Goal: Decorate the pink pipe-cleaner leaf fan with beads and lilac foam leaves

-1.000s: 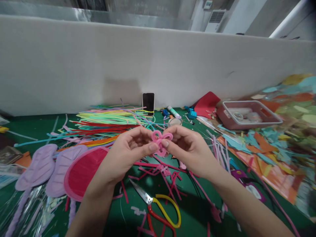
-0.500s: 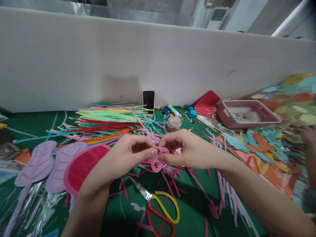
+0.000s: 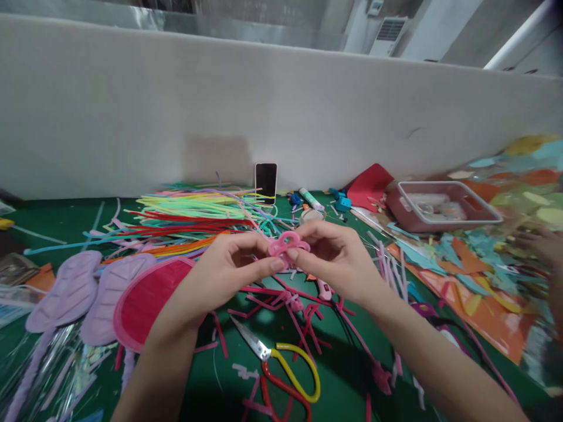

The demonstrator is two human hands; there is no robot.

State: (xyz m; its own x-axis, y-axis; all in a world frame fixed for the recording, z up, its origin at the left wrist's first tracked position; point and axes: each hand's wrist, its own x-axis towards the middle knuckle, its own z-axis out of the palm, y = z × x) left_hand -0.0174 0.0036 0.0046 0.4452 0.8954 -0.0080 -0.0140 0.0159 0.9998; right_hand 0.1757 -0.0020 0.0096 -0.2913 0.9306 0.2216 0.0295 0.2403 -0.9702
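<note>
Between my two hands, above the green table, is a small pink flower of looped pipe cleaner (image 3: 288,241). My left hand (image 3: 233,266) pinches its left side between thumb and fingers. On the other side, the thumb and fingers of my right hand (image 3: 336,258) grip its right petals. Below lie pink pipe cleaner pieces (image 3: 303,328), some bent. A pair of scissors (image 3: 264,351) with one yellow and one red handle rests partly opened on the table. Just under my right hand shows a small pink-and-white tool (image 3: 324,289), partly covered.
Bundled coloured pipe cleaners (image 3: 193,211) lie behind my left hand. Lilac wing shapes (image 3: 65,290) and a pink oval (image 3: 149,302) are at left. A phone (image 3: 266,183) leans on the white partition (image 3: 176,105). At right are a pink bin (image 3: 444,225), paper scraps and another person's hand (image 3: 539,243).
Both hands have risen slightly with the pink pipe cleaner, which now faces me as a flower of several loops. My right forearm has shifted left, uncovering purple items beside it.
</note>
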